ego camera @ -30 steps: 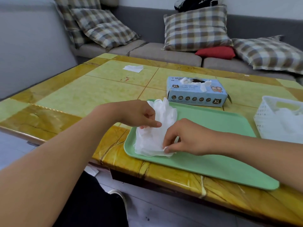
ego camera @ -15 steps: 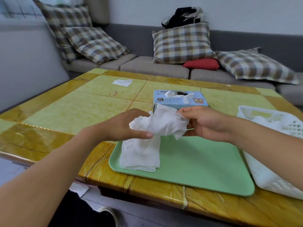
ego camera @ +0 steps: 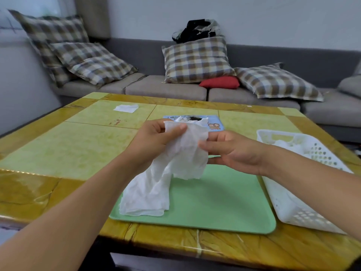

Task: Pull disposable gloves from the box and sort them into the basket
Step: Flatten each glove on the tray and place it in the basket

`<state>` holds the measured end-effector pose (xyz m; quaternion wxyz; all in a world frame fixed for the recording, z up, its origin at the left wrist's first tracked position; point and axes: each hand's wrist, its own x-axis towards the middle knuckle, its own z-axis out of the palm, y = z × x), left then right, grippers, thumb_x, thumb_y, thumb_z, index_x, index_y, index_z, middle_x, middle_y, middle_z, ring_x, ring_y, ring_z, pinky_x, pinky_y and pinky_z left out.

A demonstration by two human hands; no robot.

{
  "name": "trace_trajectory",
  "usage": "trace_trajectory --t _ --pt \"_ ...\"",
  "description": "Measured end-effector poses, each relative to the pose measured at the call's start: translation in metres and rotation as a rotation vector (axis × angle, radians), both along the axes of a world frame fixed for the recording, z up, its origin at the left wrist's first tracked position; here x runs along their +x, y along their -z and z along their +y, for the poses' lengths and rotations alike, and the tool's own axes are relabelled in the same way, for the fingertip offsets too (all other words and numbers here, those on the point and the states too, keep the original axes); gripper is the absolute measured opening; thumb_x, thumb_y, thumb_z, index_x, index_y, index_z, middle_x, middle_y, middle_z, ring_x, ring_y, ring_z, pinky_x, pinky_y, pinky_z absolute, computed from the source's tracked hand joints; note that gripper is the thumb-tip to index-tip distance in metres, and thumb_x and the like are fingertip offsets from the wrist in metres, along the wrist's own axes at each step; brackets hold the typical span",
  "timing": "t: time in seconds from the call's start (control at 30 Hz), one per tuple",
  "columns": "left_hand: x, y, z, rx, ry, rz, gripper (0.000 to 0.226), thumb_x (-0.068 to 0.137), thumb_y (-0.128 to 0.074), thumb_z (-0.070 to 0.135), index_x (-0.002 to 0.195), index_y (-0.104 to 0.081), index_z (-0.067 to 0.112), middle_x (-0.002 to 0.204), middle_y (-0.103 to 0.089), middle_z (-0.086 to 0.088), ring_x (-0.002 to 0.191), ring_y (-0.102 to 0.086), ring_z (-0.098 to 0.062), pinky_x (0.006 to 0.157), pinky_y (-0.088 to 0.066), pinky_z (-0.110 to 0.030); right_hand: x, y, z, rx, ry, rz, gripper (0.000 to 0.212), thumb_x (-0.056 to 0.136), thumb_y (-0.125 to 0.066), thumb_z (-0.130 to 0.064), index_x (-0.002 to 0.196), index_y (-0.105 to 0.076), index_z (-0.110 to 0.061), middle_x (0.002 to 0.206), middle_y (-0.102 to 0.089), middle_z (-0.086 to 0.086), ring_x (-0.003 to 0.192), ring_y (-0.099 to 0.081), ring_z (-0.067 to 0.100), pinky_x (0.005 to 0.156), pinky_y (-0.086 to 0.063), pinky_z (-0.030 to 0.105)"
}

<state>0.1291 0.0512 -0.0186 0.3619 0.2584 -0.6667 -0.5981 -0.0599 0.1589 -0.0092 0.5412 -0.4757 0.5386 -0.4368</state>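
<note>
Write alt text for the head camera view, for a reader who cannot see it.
Two bare hands, left hand and right hand, hold up crumpled white gloves over a green tray on a yellow table. A white basket sits to the right, the glove box behind.

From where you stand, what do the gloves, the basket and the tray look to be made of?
Gloves: thin, crinkly, translucent white film, probably plastic. Basket: rigid white plastic, by its moulded holes. Tray: smooth matte green, likely plastic.
</note>
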Motion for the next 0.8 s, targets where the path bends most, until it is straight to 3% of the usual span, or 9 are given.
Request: trace_trajectory --t 0.13,0.23,0.33,0.4,0.47,0.5,0.63,0.73,0.8 --pt "-0.011 -0.006 0.010 0.090 0.131 -0.028 0.057 0.081 -0.067 0.051 0.105 -0.073 0.000 0.101 -0.071 -0.019 0.087 -0.064 -0.029 0.074 -0.051 -0.038 -0.008 -0.007 0.012 -0.019 -0.011 -0.062 0.025 0.080 -0.068 -0.025 0.101 -0.073 -0.011 0.095 -0.073 0.008 0.077 -0.069 0.019 0.070 -0.061 0.032" --pt "-0.016 -0.003 0.011 0.191 0.291 -0.217 0.056 0.073 -0.074 0.065 0.100 -0.075 0.016 0.094 -0.076 -0.007 0.078 -0.071 -0.021 0.068 -0.059 -0.032 -0.018 -0.009 0.016 -0.022 0.075 -0.089 0.032 0.085 -0.066 -0.023 0.114 -0.071 -0.008 0.104 -0.072 0.011 0.085 -0.068 0.023 0.075 -0.060 0.034" --pt "-0.024 0.007 0.015 0.241 0.352 -0.334 0.018 0.081 -0.078 0.037 0.080 -0.077 0.019 0.093 -0.076 -0.005 0.076 -0.072 -0.016 0.067 -0.058 -0.026 -0.030 0.003 0.017 0.106 0.162 -0.020 0.030 0.096 -0.063 -0.024 0.120 -0.069 -0.007 0.107 -0.070 0.010 0.092 -0.065 0.024 0.085 -0.055 0.040" --pt "-0.033 0.012 0.011 0.243 0.286 -0.334 0.016 0.088 -0.075 0.019 0.072 -0.077 0.018 0.094 -0.077 -0.005 0.077 -0.072 -0.015 0.067 -0.059 -0.023 -0.037 0.009 0.017 0.175 0.186 -0.005 0.019 0.098 -0.062 -0.025 0.108 -0.071 -0.013 0.098 -0.071 0.006 0.084 -0.066 0.022 0.088 -0.054 0.042" --pt "-0.045 0.007 0.004 0.156 0.213 -0.239 0.005 0.089 -0.072 0.011 0.093 -0.075 0.011 0.100 -0.077 -0.007 0.086 -0.073 -0.018 0.074 -0.060 -0.026 -0.044 0.005 0.013 0.107 0.243 0.006 0.011 0.098 -0.063 -0.023 0.097 -0.072 -0.017 0.094 -0.070 0.004 0.083 -0.066 0.022 0.089 -0.051 0.042" --pt "-0.050 0.001 0.000 0.089 0.178 -0.156 0.013 0.089 -0.072 0.009 0.101 -0.073 0.007 0.103 -0.077 -0.008 0.090 -0.073 -0.019 0.076 -0.060 -0.028 -0.047 0.001 0.010 0.014 0.279 0.029 0.010 0.098 -0.063 -0.022 0.097 -0.073 -0.017 0.096 -0.072 0.004 0.086 -0.066 0.022 0.089 -0.052 0.041" --pt "-0.054 -0.029 -0.006 -0.187 0.098 0.119 0.018 0.078 -0.077 0.019 0.093 -0.073 0.009 0.095 -0.078 -0.007 0.085 -0.073 -0.019 0.078 -0.061 -0.031 -0.048 -0.029 0.007 -0.424 0.397 0.119 0.016 0.095 -0.065 -0.009 0.108 -0.074 -0.011 0.104 -0.077 0.002 0.092 -0.073 0.014 0.083 -0.059 0.027" --pt "-0.045 -0.025 -0.008 -0.465 0.081 -0.037 0.012 0.080 -0.081 0.008 0.084 -0.073 0.016 0.087 -0.077 0.003 0.080 -0.072 -0.014 0.072 -0.059 -0.029 -0.050 -0.024 0.010 -0.549 0.342 0.404 0.013 0.089 -0.073 -0.005 0.100 -0.077 -0.010 0.096 -0.079 0.003 0.083 -0.070 0.008 0.078 -0.055 0.019" --pt "-0.038 -0.004 -0.013 -0.597 0.119 -0.241 0.032 0.078 -0.071 -0.011 0.083 -0.076 0.020 0.087 -0.077 0.005 0.082 -0.073 -0.016 0.073 -0.059 -0.032 -0.053 -0.004 0.011 -0.448 0.169 0.649 0.009 0.086 -0.076 -0.004 0.095 -0.079 -0.006 0.091 -0.077 0.012 0.076 -0.063 0.006 0.073 -0.051 0.024"
